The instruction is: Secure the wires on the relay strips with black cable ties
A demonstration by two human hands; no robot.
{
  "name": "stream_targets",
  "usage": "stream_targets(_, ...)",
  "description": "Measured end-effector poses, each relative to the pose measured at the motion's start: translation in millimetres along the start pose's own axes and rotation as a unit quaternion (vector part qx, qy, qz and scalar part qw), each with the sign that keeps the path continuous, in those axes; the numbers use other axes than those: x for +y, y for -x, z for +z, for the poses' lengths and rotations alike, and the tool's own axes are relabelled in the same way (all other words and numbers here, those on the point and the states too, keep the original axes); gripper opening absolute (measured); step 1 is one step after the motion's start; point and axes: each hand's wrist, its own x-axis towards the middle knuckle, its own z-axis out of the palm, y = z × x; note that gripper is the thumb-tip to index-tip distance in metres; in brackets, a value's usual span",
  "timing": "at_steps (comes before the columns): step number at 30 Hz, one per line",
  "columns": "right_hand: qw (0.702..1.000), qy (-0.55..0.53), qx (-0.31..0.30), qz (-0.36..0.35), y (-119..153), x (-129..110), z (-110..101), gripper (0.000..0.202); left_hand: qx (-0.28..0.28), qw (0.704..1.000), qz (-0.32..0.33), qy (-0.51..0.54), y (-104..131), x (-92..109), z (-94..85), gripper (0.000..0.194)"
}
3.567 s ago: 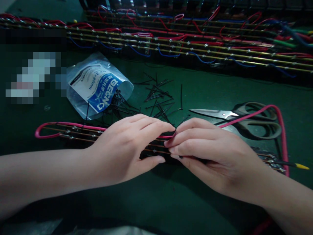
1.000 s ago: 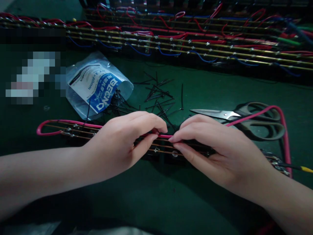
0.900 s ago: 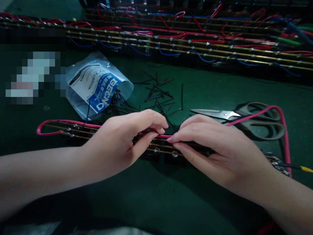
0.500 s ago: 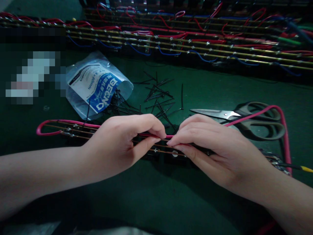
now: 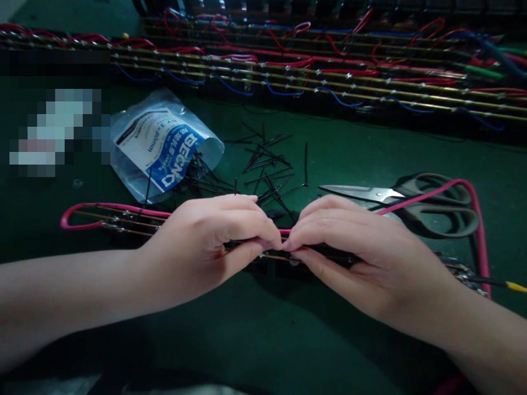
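My left hand point(image 5: 218, 236) and my right hand point(image 5: 349, 247) meet fingertip to fingertip over a long wired strip point(image 5: 135, 218) with thin copper-coloured rods and solder joints. Both are closed in a pinch; whatever lies between the fingertips is too small or hidden to make out. A thick pink-red wire point(image 5: 119, 207) runs along the strip's far side, passes behind my fingers and loops up at the right. A black cable tie point(image 5: 147, 189) stands up from the wire at the left, and another tie end point(image 5: 236, 186) pokes up behind my left hand.
Scissors point(image 5: 387, 195) lie beyond my right hand, partly under the wire. Loose black cable ties point(image 5: 269, 159) are scattered behind my hands, beside an open plastic bag point(image 5: 160, 148) of ties. Long wired racks point(image 5: 288, 71) span the back of the green table point(image 5: 263, 340). A patch at left is pixelated.
Both hands' fingertips have come closer together and dipped slightly toward me over the strip. The left fingers, apart from the index, have straightened a little. Everything else stays in place.
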Motion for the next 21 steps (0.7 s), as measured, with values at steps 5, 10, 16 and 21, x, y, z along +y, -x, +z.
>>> stream_targets(5,1.0,0.0,-0.004,0.004,-0.3,-0.5,-0.7,0.02,0.0,0.999,-0.032,-0.028,-1.4,1.1,-0.1,0.016)
stream_targets(10,1.0,-0.003,-0.002,0.013,0.4,0.2,-0.3,0.023,0.005,0.998,-0.053,-0.017,-1.1,1.2,-0.5,0.016)
stream_targets(16,1.0,0.004,-0.008,0.016,0.1,-0.4,-0.7,0.021,-0.001,0.999,-0.046,-0.003,1.5,2.4,-2.0,0.017)
stream_targets(21,0.999,0.034,0.005,-0.012,-1.3,0.0,-0.4,0.018,-0.018,0.999,-0.045,0.006,3.0,1.1,-4.3,0.033)
